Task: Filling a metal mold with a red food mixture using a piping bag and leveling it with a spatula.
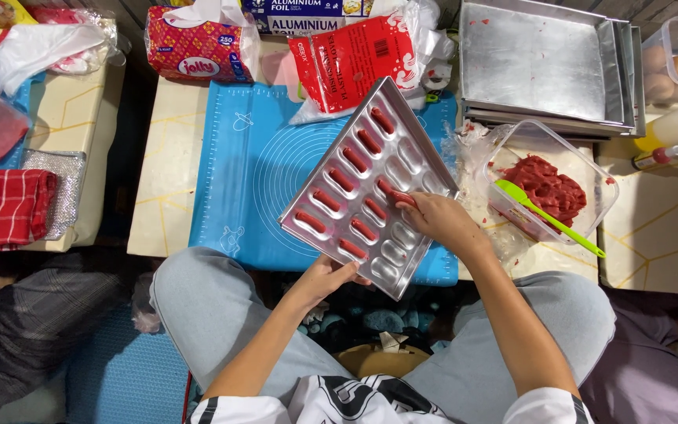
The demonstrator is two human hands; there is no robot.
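A silver baking mould tray [413, 157] with several oblong cavities lies tilted over a blue silicone mat [249, 169]. Many cavities hold red dough sticks [355, 160]; the ones toward the near and right side are bare. My left hand [325, 276] grips the tray's near edge from below. My right hand [439, 221] rests on the tray's right side, its fingertips pressing a piece of red dough [400, 198] into a cavity. A clear plastic tub [590, 169] to the right holds red dough and a green spatula [547, 216].
Stacked metal trays [543, 63] sit at the back right beside a container of eggs [672, 67]. Foil boxes, a tissue pack [198, 47] and a red plastic bag [351, 59] line the back. A red checked cloth [11, 206] lies at the left.
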